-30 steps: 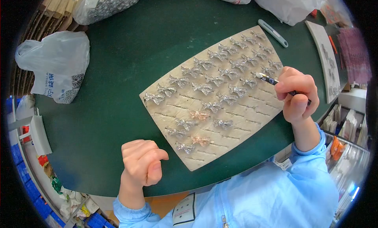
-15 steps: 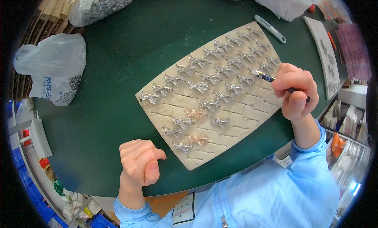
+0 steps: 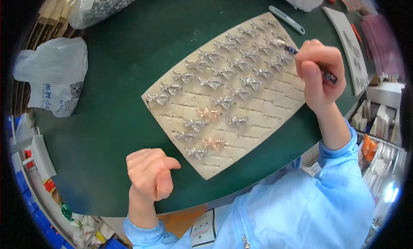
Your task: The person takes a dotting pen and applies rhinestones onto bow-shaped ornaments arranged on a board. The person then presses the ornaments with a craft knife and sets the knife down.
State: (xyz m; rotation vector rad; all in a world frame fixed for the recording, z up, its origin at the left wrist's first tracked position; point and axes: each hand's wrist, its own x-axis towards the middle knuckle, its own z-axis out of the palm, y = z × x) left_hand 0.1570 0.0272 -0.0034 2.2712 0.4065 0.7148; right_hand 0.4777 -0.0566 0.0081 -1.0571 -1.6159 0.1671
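Note:
A cream slotted board (image 3: pixel 258 115) lies tilted on the green table, carrying rows of silver bow-shaped pieces (image 3: pixel 211 82) and two rose-coloured bows (image 3: pixel 213 142). My right hand (image 3: pixel 320 72) grips a dark pen-like tool (image 3: pixel 291 49) over the board's upper right, its pale tip near the bows there. Whether the tip touches one cannot be told. My left hand (image 3: pixel 150 173) is closed beside the board's lower left edge, thumb against curled fingers, with nothing visible in it.
A grey cutter (image 3: pixel 287 20) lies beyond the board's top corner. Another pale board (image 3: pixel 347 49) is at the right. A white plastic bag (image 3: pixel 58 75) sits at the left, a bag of small beads (image 3: pixel 101 6) at the top left. Shelves with packets (image 3: pixel 380 130) stand lower right.
My right hand has moved the tool up along the board, from a bow near the right side to bows nearer the top. The view has shifted slightly; my left hand keeps its pose.

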